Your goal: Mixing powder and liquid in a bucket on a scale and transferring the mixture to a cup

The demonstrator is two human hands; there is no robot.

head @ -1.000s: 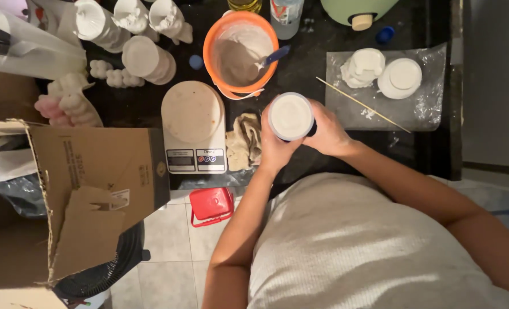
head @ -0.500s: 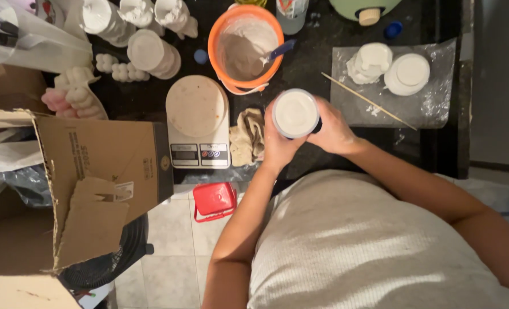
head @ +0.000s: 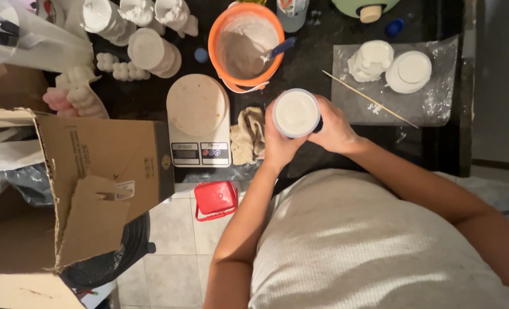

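Observation:
Both of my hands wrap a round mould point(head: 296, 112) filled to the brim with white plaster, held above the front of the dark counter point(head: 449, 143). My left hand point(head: 277, 143) grips its left side and my right hand point(head: 334, 130) its right side. Just beyond it stands an orange bucket point(head: 217, 34) of grey-white mix with a blue-handled spoon point(head: 277, 50) in it. A kitchen scale point(head: 198, 120) with a round beige plate sits to the left, and a crumpled cloth point(head: 248, 134) lies between scale and mould.
White plaster casts point(head: 397, 68) rest on a clear plastic sheet at right, with a thin wooden stick point(head: 369, 98). More white moulds point(head: 145, 48) crowd the back left. An open cardboard box point(head: 88, 166) stands at left, a red container point(head: 215, 197) on the tiled floor.
The mould and both hands stay almost in place; only the view has shifted slightly.

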